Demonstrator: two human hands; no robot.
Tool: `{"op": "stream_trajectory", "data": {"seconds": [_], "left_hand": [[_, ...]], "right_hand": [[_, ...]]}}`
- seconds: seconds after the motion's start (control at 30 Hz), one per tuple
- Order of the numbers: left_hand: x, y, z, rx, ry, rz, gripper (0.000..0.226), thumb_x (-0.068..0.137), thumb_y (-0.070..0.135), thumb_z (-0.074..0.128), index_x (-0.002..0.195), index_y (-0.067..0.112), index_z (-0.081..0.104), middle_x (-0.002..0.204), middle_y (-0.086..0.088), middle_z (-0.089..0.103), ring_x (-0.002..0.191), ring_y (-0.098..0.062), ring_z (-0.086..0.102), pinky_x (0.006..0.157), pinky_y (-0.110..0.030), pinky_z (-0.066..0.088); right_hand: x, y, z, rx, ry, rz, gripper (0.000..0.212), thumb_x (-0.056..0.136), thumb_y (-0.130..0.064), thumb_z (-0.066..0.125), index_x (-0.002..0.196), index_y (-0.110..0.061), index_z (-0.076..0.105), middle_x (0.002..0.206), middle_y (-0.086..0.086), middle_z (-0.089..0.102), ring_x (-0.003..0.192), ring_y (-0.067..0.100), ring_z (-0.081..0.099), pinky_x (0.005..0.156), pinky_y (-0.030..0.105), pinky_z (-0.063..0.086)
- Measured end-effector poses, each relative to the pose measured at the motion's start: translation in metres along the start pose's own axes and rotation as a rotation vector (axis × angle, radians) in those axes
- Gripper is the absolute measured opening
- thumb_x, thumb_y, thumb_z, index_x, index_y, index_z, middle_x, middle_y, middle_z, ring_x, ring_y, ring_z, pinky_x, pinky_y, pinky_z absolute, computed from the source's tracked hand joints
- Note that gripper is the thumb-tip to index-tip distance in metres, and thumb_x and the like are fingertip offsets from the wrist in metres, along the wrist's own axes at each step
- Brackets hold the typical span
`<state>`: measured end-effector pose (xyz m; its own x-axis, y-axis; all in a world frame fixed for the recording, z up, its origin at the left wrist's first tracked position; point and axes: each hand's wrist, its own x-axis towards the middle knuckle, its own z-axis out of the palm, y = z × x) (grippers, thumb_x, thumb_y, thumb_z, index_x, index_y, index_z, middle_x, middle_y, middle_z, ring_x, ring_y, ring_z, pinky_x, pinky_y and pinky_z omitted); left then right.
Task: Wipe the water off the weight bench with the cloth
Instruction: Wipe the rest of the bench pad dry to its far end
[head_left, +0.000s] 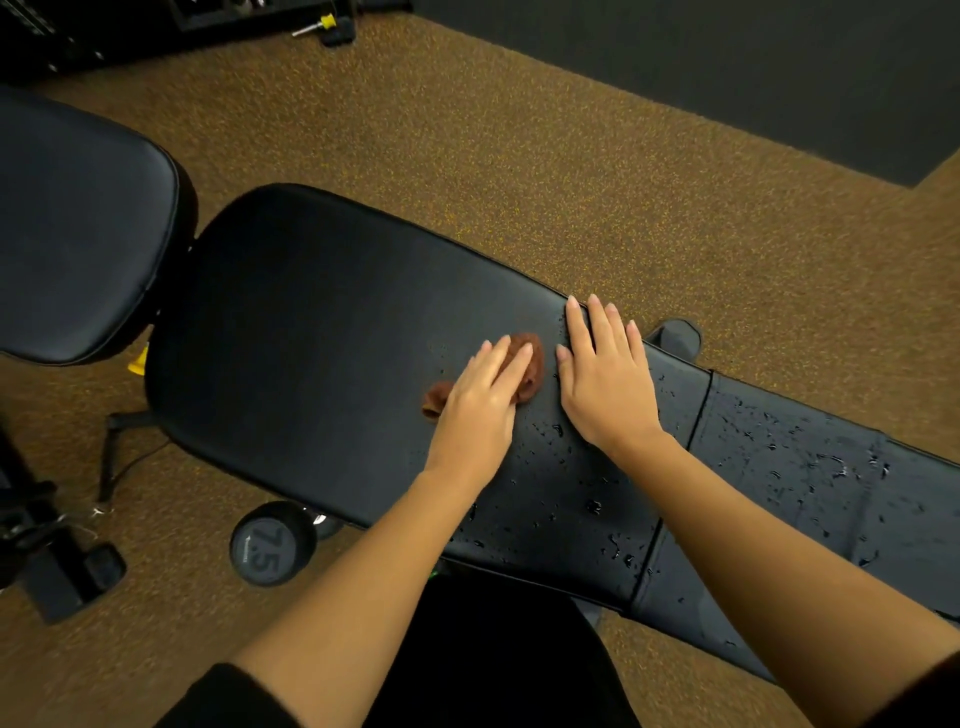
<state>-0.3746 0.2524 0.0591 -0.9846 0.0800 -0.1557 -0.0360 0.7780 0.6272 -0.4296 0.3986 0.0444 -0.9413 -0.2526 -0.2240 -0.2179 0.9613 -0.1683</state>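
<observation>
Rust-brown cloth (535, 374) sits bunched on the black weight bench (322, 322), pinned under the left hand (483, 400). Left hand lies flat, fingers straight and close together, palm pressing down on the cloth; nothing gripped. Cloth shows past the fingertips, and again as a small fold off the thumb side.

Right hand (602, 374) sits just beside the left, on its right. Palm flat on the bench pad, fingers straight and slightly spread, tips at the pad's far edge. Holds nothing. Thumb lies close to the cloth; cannot tell whether they touch.

Water droplets (595, 506) bead on the pad below both wrists and between the forearms, then scatter thickly over the narrower pad section to the right of the right hand. Pad left of the left hand shows a dull, even sheen.

Dumbbell (270, 543) marked 7.5 lies on the floor left of the left forearm, at the bench's near edge. Second black pad (78, 234) stands well left of the left hand. Speckled brown-yellow flooring (519, 171) lies beyond both hands.
</observation>
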Motion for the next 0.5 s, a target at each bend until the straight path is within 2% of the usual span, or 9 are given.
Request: {"op": "stream_trajectory", "data": {"seconds": [0.07,0.17,0.27,0.37,0.5], "left_hand": [[-0.012,0.000,-0.006,-0.042,-0.005,-0.024,0.054,0.089,-0.004,0.052,0.139,0.011,0.041,0.147,-0.012,0.037,0.139,-0.030,0.029,0.114,-0.038,0.025],[-0.007,-0.010,-0.024,-0.099,0.122,-0.158,0.054,0.089,-0.001,0.053,0.139,0.015,0.042,0.148,-0.008,0.036,0.140,-0.023,0.027,0.113,-0.026,0.017],[0.005,-0.031,-0.040,-0.091,0.123,-0.258,0.053,0.091,0.005,0.054,0.140,0.016,0.040,0.150,-0.006,0.033,0.141,-0.022,0.024,0.115,-0.029,0.018],[0.007,-0.041,-0.041,-0.075,0.066,-0.281,0.053,0.092,0.010,0.054,0.141,0.018,0.038,0.151,-0.005,0.031,0.141,-0.021,0.025,0.114,-0.028,0.020],[-0.008,-0.023,-0.026,-0.106,0.069,-0.231,0.053,0.090,0.006,0.054,0.140,0.017,0.040,0.150,-0.006,0.031,0.141,-0.020,0.024,0.108,-0.011,0.010]], "right_hand": [[0.001,0.000,-0.001,0.004,-0.001,0.000,0.053,0.098,-0.032,0.026,0.145,-0.007,0.029,0.148,0.019,0.034,0.137,0.036,0.029,0.112,0.048,0.021],[0.002,0.000,-0.002,0.013,-0.001,0.001,0.054,0.098,-0.032,0.025,0.146,-0.008,0.027,0.149,0.018,0.031,0.138,0.036,0.026,0.113,0.048,0.019],[0.000,0.000,-0.002,0.016,-0.001,0.001,0.054,0.098,-0.032,0.025,0.146,-0.008,0.026,0.150,0.018,0.030,0.139,0.035,0.025,0.113,0.048,0.018],[0.001,-0.001,-0.002,0.021,-0.007,0.002,0.054,0.098,-0.032,0.024,0.146,-0.008,0.026,0.149,0.018,0.031,0.138,0.035,0.026,0.113,0.048,0.019],[0.000,0.001,-0.002,0.008,-0.004,0.003,0.054,0.098,-0.033,0.023,0.146,-0.008,0.028,0.148,0.018,0.033,0.137,0.036,0.028,0.112,0.049,0.020]]}}
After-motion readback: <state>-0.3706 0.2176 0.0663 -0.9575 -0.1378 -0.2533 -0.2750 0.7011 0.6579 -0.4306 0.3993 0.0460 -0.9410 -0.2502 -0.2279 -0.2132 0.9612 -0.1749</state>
